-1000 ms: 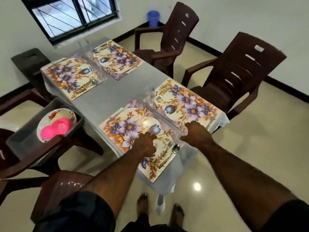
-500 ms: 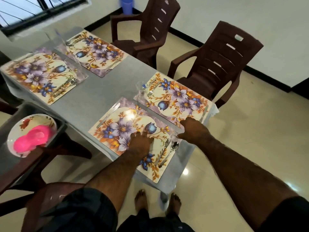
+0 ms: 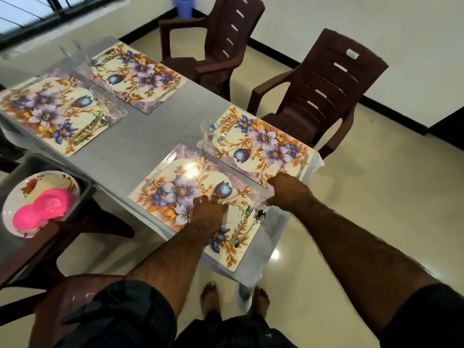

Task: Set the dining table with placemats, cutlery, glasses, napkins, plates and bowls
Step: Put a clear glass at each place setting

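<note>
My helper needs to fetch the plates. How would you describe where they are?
Look left of the grey table, where a grey bin sits on a chair. The floral plate lies inside it, the only dish carrying bright pink bowls.

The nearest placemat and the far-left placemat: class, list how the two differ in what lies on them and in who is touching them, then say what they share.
The nearest placemat has the left hand resting on it; the far-left placemat is untouched.
The nearest placemat's knife lies on its far side and its fork and spoon on its near side; any knife on the far-left placemat is too blurred to make out.
Both share the purple floral print and lie flat on the grey table.
</note>
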`<state>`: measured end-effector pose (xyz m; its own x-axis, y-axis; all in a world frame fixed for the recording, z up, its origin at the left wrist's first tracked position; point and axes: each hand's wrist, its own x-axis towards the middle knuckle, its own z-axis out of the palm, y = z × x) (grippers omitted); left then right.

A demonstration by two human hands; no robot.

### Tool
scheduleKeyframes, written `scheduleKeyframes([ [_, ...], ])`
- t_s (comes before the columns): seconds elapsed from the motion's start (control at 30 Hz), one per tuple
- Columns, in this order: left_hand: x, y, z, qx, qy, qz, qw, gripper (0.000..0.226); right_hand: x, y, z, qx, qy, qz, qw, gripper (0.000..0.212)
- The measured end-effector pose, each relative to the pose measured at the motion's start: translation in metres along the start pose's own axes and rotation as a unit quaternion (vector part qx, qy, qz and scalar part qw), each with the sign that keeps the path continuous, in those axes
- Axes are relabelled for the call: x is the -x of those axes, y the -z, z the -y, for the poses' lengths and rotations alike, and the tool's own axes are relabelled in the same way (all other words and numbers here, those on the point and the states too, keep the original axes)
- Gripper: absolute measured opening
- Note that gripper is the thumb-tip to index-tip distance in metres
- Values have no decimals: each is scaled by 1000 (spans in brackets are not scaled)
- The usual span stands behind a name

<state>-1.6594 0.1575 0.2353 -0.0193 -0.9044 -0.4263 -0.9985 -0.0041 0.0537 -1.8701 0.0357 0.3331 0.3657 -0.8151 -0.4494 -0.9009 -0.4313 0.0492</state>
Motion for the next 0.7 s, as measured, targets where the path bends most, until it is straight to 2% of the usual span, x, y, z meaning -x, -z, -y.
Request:
scheduleKeyframes([
  [0.13, -1, -3, -2, 5, 2, 5, 1000, 48, 3, -4, -1, 16, 13, -9, 1000, 80],
  [0.2, -1, -4, -2, 0, 6, 10, 1000, 54, 13, -10, -2, 44, 24, -89, 995, 81],
  [0.23, -1, -5, -3, 6, 11, 12, 1000, 59, 22, -15, -1, 24, 37, -150, 988, 74],
  [0.3, 1, -8, -5, 28, 30, 8, 999, 67, 46, -38, 7, -56, 77, -270, 958, 45],
  [0.33, 1, -9, -7, 35, 42, -2, 999, 69, 56, -53, 13, -89, 87, -288, 950, 34],
  [0.37, 2, -12, -10, 41, 52, -13, 998, 71, 65, -68, 18, -115, 77, -263, 955, 30],
  [0.43, 2, -18, -16, 57, 59, -25, 996, 73, 76, -96, 28, -156, -4, -141, 978, 32],
  [0.53, 1, -29, -17, 80, 56, -47, 994, 80, 76, -127, 33, -241, -96, 7, 966, 39],
  [0.6, -1, -33, -17, 82, 55, -60, 993, 86, 70, -141, 34, -276, -106, 41, 954, 44],
  [0.7, -3, -35, -17, 77, 56, -62, 994, 93, 60, -156, 39, -289, -128, 29, 948, 63],
])
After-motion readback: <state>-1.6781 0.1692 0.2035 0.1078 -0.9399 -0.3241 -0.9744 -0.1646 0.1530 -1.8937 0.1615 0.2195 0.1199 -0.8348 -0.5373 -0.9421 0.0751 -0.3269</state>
